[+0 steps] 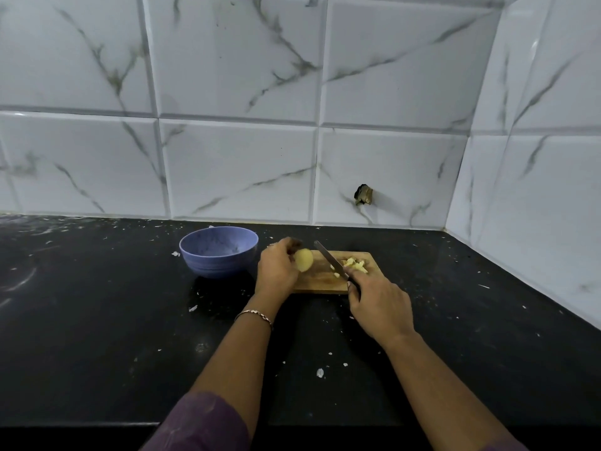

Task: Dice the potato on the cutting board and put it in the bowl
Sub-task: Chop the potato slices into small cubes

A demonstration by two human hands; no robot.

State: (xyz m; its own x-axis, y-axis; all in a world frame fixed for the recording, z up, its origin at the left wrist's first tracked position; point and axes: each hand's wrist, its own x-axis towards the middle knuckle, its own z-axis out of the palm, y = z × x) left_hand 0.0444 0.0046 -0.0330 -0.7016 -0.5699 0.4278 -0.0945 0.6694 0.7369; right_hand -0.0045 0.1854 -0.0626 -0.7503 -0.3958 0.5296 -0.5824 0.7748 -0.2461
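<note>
Wooden cutting board (320, 284): remaining potato (303, 260) held at its left end, diced pieces (356, 265) at the right.
Your left hand (276, 266) grips the potato; your right hand (379, 307) is curled round the knife (328, 257) handle. Risk: the rounded piece rolls and the blade reaches your fingertips. Long axis appears near-to-far, rounded face toward the blade.

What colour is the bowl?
The bowl is purplish blue; the head view shows it.
</note>
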